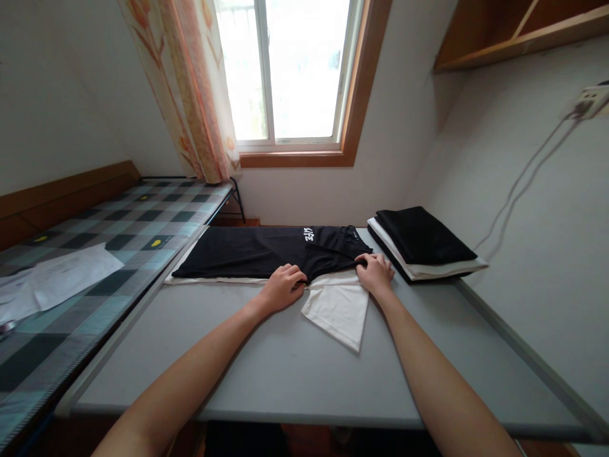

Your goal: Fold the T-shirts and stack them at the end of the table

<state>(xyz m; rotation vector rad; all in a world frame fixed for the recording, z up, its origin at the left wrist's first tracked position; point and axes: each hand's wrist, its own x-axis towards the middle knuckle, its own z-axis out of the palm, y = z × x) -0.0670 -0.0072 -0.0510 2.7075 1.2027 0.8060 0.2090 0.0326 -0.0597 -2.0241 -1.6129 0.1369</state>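
Observation:
Black pants (247, 251) with white lettering lie flat, folded lengthwise, their waistband toward the right. Beneath them is a white T-shirt (337, 301); its sleeve sticks out toward me, and a thin strip of it shows along the near edge at the left. My left hand (284, 287) has its fingers curled onto the near edge of the pants, close to the crotch. At the waistband corner, my right hand (375, 273) pinches the black cloth, above the shirt's shoulder. Some fingertips of both hands are hidden.
Folded black and white clothes (423, 241) are stacked at the right on the grey table (285, 368). A bed with a checked cover (143, 219) stands along the left, with papers (61, 279) on it. A cord (518, 178) runs down the right wall.

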